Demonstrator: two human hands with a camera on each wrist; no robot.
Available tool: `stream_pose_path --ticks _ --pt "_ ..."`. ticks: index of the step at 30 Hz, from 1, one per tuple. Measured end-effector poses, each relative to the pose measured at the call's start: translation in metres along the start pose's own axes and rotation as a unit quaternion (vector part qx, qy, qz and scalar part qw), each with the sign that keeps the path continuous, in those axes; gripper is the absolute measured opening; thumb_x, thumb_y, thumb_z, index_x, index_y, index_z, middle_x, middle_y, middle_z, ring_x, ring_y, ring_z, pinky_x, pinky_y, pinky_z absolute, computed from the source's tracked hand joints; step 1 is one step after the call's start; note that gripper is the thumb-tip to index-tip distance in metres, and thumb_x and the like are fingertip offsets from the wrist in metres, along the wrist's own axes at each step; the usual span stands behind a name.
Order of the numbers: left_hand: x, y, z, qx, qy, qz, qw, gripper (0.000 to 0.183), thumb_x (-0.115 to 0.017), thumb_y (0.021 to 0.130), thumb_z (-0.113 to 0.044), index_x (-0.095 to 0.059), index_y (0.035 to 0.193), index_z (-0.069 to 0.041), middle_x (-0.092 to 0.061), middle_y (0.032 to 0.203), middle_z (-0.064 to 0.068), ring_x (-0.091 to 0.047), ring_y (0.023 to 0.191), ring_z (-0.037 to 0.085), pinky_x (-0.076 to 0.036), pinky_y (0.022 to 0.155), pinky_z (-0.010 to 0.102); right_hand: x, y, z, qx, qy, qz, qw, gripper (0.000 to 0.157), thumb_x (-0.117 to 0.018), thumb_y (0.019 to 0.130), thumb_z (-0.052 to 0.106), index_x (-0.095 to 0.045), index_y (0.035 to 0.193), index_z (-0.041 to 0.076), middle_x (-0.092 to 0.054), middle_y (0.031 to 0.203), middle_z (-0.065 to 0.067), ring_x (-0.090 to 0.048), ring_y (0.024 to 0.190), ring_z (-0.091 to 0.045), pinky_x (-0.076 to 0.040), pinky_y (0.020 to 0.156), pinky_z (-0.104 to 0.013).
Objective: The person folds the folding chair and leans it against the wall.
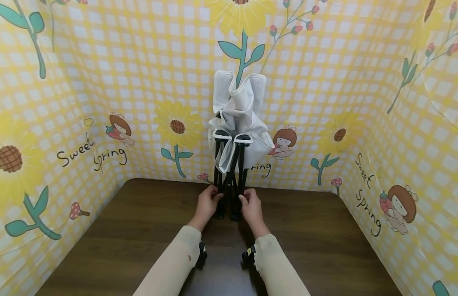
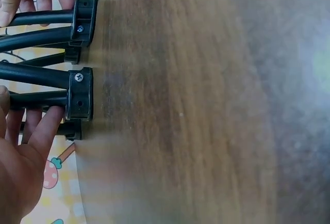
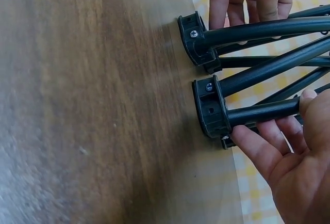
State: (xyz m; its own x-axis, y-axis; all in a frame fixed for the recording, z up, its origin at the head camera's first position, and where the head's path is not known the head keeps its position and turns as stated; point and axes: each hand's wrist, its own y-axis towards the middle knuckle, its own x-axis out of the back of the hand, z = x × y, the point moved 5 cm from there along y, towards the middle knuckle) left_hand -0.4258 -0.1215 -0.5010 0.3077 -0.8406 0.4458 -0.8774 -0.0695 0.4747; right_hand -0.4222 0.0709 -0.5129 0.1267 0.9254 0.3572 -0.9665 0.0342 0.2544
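A folded camping chair stands upright near the table's far edge, its white fabric seat [image 1: 247, 111] bunched above crossed black metal legs [image 1: 230, 185]. My left hand [image 1: 207, 205] grips a leg tube on the left side, low down by the foot. On the opposite side my right hand [image 1: 253, 207] holds another tube at about the same height, thumb on the near face and fingers behind. Black plastic feet [image 2: 80, 97] with screws cap the tubes, close together at the tabletop. In the right wrist view, a foot [image 3: 212, 108] sits just beyond the right fingertips.
The dark wooden table [image 1: 306, 238] spreads out around the chair. Yellow checked cloth [image 1: 147, 82] with sunflowers and cartoon figures rises behind the table and along both sides. The chair's fabric stands close in front of the back cloth.
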Motion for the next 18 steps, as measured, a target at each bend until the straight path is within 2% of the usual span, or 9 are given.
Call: stream_pose_path --ticks 9,18 --pt "-0.004 0.0 0.0 0.022 0.01 -0.001 0.9997 0.013 -0.067 0.091 -0.015 -0.06 0.097 -0.006 -0.068 0.093 0.01 -0.063 0.081 0.024 -0.051 0.067 0.037 -0.003 0.005 -0.004 0.006 -0.019 -0.001 1.0 0.021 -0.055 0.098 0.027 -0.049 0.112 0.012 -0.059 0.096 -0.008 -0.056 0.063 -0.018 -0.05 0.056 -0.031" --pt "-0.006 0.004 0.003 0.029 0.014 -0.013 0.9994 0.015 -0.068 0.09 -0.017 -0.062 0.099 -0.006 -0.068 0.095 0.01 -0.063 0.082 0.025 -0.051 0.069 0.038 -0.004 0.012 -0.006 0.013 -0.033 -0.007 0.999 0.02 -0.056 0.098 0.026 -0.05 0.113 0.013 -0.06 0.099 -0.008 -0.057 0.069 -0.019 -0.052 0.057 -0.032"
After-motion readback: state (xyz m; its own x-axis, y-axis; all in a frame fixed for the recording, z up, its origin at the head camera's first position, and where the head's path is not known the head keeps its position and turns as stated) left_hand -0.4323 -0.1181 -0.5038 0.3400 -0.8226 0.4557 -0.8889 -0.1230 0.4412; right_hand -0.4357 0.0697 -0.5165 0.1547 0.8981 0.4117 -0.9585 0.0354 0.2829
